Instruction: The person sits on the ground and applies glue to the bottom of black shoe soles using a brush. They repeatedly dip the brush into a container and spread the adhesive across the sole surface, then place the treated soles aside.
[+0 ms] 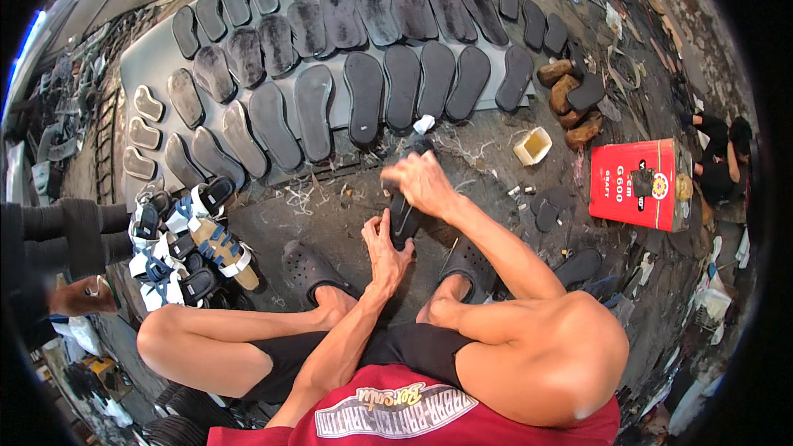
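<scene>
A dark sandal or shoe sole lies lengthwise on the ground between my feet. My left hand grips its near end, with the thumb on one side and the fingers along the other. Over its far end is my right hand, fingers curled; what they hold is hidden beneath them. A dark rounded piece shows just beyond my right knuckles, and I cannot tell whether it belongs to the same sole.
Rows of dark soles lie on grey sheets ahead. Finished sandals are heaped at left. To the right stand a red can, a small pale container and brown shoe-last-like blocks. Another person sits at far right.
</scene>
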The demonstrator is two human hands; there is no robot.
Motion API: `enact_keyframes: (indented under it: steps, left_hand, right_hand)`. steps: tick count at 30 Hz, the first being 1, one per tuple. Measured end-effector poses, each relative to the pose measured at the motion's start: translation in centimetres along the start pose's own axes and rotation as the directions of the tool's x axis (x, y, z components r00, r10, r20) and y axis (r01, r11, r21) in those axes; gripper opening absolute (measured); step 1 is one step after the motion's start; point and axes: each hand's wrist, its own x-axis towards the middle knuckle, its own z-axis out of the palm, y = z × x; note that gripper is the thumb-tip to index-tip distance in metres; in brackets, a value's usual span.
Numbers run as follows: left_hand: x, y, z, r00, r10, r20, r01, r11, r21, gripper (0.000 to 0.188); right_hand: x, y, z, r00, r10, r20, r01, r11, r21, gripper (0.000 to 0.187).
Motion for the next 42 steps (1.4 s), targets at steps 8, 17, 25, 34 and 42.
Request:
enact_keyframes:
  steps: [8,17,25,34,42]
  left_hand:
    - [0.9,1.8,-0.9,0.999,0.025,0.025,-0.023,0.996,-0.09,0.08]
    - [4.0,-0.6,-2.7,0.77,-0.437,-0.464,0.113,0.81,-0.575,0.054]
    - [1.9,-0.6,-1.5,0.835,-0.432,-0.341,0.283,0.869,-0.406,0.051]
    - [0.0,2.5,0.0,0.997,-0.051,-0.058,0.055,0.995,0.086,0.102]
    - [1.3,4.2,-2.6,0.964,-0.258,0.065,0.262,0.963,-0.058,0.076]
  right_hand:
    - [-1.8,3.5,-2.0,0.926,0.296,-0.233,-0.315,0.948,-0.047,0.029]
    - [-9.0,-10.6,2.4,0.995,0.047,-0.091,-0.047,0.999,0.004,0.033]
    - [-7.9,-1.5,-6.4,0.557,0.806,0.199,-0.413,0.06,0.909,0.045]
    - [-15.4,9.2,-13.2,0.135,0.991,0.005,-0.26,0.031,0.965,0.052]
    - [-17.3,10.0,-11.9,0.137,0.989,0.054,-0.237,-0.02,0.971,0.037]
